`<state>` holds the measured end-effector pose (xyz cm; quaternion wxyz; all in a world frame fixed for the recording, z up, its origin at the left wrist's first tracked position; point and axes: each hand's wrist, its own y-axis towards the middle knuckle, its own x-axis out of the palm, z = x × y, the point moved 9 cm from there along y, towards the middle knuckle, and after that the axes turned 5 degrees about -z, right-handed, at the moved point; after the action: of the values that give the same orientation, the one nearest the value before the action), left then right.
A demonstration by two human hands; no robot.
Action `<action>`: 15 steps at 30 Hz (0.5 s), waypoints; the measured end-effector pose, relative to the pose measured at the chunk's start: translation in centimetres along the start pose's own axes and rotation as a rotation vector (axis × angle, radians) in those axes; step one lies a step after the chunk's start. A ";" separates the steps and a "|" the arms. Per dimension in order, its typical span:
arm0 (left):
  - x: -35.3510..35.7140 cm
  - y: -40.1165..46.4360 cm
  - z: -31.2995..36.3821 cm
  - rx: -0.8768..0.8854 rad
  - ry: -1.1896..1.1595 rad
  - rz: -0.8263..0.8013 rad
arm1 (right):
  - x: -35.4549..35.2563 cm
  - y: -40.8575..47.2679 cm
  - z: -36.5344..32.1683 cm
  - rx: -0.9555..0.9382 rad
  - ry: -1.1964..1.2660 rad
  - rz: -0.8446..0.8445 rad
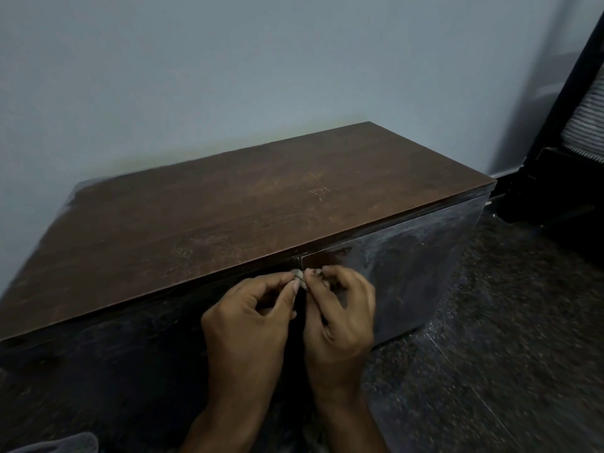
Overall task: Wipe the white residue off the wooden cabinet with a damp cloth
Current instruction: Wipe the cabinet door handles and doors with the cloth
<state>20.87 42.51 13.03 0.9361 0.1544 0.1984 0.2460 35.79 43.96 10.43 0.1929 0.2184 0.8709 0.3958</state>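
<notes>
A low wooden cabinet (pixel 248 204) stands against the wall, with a brown top and dark glossy doors. White smears of residue (pixel 421 237) streak the right door. In front of the door seam, my left hand (pixel 248 325) and my right hand (pixel 340 315) are close together. Both pinch a small greyish wad of cloth (pixel 302 278) between thumb and fingertips, just below the cabinet's top edge. Most of the cloth is hidden by my fingers.
A pale wall rises behind the cabinet. Dark speckled floor (pixel 490 354) lies to the right. A black frame with a ribbed panel (pixel 562 152) stands at the far right. A grey cloth-like shape (pixel 62 444) shows at the bottom left corner.
</notes>
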 end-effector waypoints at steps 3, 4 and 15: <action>0.0 0.1 -0.2 -0.006 -0.021 0.011 | -1.2 0.9 0.4 0.036 0.017 0.091; 0.0 0.0 -0.2 -0.012 -0.037 0.015 | -1.5 1.2 0.8 0.069 0.027 0.127; 0.7 -0.2 0.2 0.018 -0.047 -0.028 | -2.2 0.5 4.3 0.351 0.053 0.232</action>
<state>21.61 42.71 12.91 0.9425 0.1655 0.1808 0.2273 39.93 45.66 8.51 0.0819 0.3367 0.9003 0.2633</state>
